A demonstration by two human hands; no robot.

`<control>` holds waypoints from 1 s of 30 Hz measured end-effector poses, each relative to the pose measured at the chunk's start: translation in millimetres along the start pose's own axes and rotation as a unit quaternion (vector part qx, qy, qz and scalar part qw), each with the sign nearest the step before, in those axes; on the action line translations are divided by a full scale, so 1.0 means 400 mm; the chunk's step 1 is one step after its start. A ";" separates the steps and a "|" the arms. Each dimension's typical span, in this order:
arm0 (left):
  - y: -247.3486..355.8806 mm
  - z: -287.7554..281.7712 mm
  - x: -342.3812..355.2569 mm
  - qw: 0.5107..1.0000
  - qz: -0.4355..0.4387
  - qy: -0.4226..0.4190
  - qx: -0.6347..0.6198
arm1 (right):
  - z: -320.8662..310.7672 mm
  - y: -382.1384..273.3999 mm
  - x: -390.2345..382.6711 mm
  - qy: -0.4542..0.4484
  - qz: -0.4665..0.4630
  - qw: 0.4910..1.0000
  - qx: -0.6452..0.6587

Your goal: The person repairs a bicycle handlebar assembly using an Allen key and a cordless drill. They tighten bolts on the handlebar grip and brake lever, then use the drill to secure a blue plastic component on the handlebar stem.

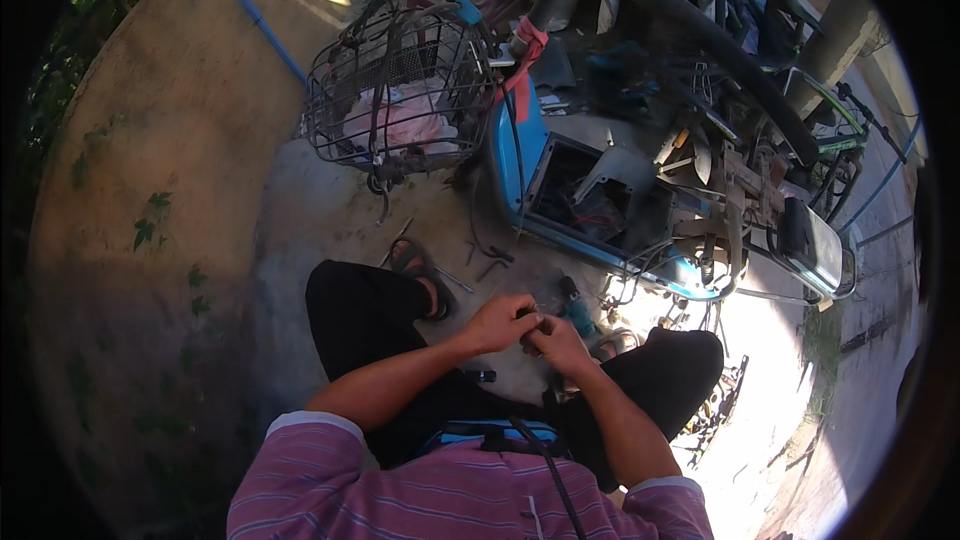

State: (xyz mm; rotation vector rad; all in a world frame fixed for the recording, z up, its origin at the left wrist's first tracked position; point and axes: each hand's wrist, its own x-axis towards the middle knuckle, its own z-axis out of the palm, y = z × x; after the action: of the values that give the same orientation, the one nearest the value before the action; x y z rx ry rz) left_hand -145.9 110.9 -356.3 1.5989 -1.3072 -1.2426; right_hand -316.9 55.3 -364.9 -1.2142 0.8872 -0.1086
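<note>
I am squatting with my knees apart, holding my left hand (502,323) and right hand (561,344) together above the ground, fingertips meeting. My fingers are curling inward on both sides; I cannot tell whether they are pinching something small, because my knuckles are hiding the gap. A teal-and-black drill-shaped tool (577,312) is lying on the ground just beyond my right hand. Ahead, a blue electric scooter (512,165) is standing with its footboard compartment (545,180) open, wires (605,221) showing inside. Its wire basket (397,70) is carrying a pink bag (408,121). Dark bent rods (491,266) are lying near my left sandal (407,258).
</note>
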 end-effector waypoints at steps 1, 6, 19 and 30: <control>0.000 -0.007 -0.004 1.000 0.006 0.009 0.022 | 0.011 -0.008 0.007 0.003 -0.001 1.000 -0.017; -0.011 -0.039 -0.020 0.997 0.007 0.048 0.060 | 0.043 -0.003 0.047 -0.003 -0.022 0.997 -0.075; 0.010 -0.054 -0.029 0.998 -0.008 0.042 0.052 | 0.060 -0.029 0.046 0.004 -0.032 0.992 -0.119; 0.021 -0.135 0.009 0.990 -0.003 0.080 -0.120 | 0.072 -0.002 0.042 -0.048 -0.037 0.994 -0.090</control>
State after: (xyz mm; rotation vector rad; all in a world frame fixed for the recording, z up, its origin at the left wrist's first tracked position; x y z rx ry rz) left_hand -96.3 103.1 -334.1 1.4958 -1.0137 -1.2000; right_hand -286.9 68.3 -371.4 -1.4098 0.7808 -0.0301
